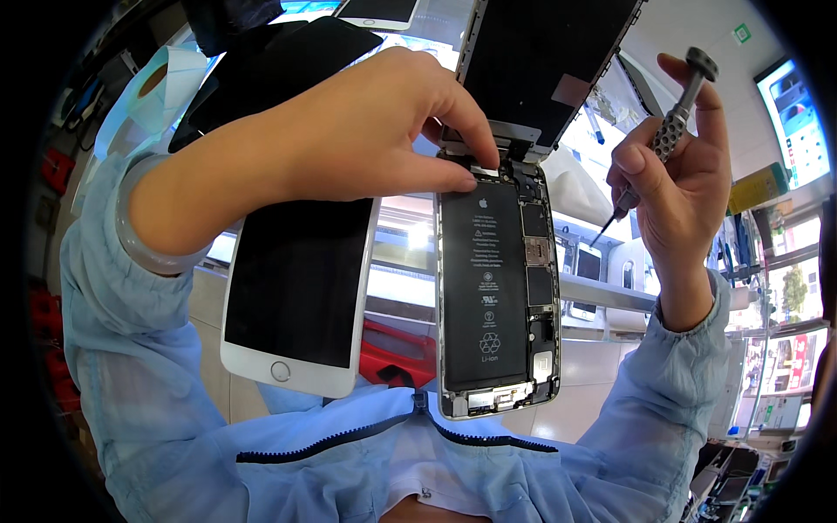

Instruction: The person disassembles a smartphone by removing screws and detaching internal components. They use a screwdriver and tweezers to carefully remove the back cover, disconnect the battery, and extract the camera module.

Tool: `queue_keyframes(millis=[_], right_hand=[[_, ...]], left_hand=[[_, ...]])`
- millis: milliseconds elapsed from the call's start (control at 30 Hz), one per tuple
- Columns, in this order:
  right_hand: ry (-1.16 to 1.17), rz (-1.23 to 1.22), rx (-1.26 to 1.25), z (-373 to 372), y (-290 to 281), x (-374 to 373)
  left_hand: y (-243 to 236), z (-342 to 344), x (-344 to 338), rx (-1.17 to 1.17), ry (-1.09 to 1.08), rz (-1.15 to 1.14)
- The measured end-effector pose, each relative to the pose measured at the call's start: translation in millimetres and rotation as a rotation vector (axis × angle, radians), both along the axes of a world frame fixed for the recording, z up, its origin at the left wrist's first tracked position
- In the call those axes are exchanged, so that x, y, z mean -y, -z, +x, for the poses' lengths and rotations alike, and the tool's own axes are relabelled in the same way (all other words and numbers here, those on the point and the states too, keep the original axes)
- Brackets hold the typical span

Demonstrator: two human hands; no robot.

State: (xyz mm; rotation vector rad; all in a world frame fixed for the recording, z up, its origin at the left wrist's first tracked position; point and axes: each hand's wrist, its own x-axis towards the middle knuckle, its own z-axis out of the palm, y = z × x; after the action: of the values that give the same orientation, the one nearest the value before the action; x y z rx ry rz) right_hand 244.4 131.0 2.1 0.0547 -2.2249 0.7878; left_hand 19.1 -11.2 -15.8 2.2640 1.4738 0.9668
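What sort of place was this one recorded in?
Probably a phone repair shop: an opened phone shows its battery, the right hand holds a slim screwdriver, and other phones show below in what looks like a glass display counter.

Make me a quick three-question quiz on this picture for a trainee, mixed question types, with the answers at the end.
1. Which hand holds the screwdriver?
2. True or false: the white phone is to the left of the opened phone.
3. Where are the finger and thumb of the left hand? A, at the white phone's round button; B, near the top end of the battery; C, on the screwdriver's tip.

Key: 1, the right hand. 2, true. 3, B.
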Motion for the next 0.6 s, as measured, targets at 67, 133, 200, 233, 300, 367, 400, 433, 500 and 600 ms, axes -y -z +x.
queue_keyframes(millis=[67, 133, 200, 233, 300, 367, 400, 433, 500, 600], right_hand=[[0.002, -0.101, -0.026, -9, -2, 14], [0.004, -0.114, -0.038, -11, -2, 20], [0.004, -0.039, -0.037, -10, -1, 20], [-0.015, 0.002, -0.067, -9, 0, 18], [-0.055, 0.085, -0.127, -9, -1, 11], [-0.108, 0.151, -0.157, -11, -3, 1], [-0.134, 0.185, -0.172, -11, -4, -3], [-0.077, 0.233, -0.046, -6, -9, 1], [-0.083, 0.258, 0.098, -4, -7, 0], [0.028, 0.222, 0.375, -6, -8, 12]], left_hand=[[0, 0, 1, -0.007, -0.013, -0.010], [1, -1, 1, -0.005, -0.019, -0.029], [1, -2, 1, -0.025, -0.015, -0.001], [1, -2, 0, -0.035, -0.012, 0.012], [1, -1, 0, -0.022, -0.011, 0.015], [2, -1, 1, -0.012, -0.006, 0.030], [3, -2, 0, -0.010, 0.001, 0.043], [4, -3, 0, -0.006, 0.007, 0.055], [2, -2, 1, -0.005, 0.000, 0.039], [2, -1, 0, 0.018, 0.013, 0.017]])
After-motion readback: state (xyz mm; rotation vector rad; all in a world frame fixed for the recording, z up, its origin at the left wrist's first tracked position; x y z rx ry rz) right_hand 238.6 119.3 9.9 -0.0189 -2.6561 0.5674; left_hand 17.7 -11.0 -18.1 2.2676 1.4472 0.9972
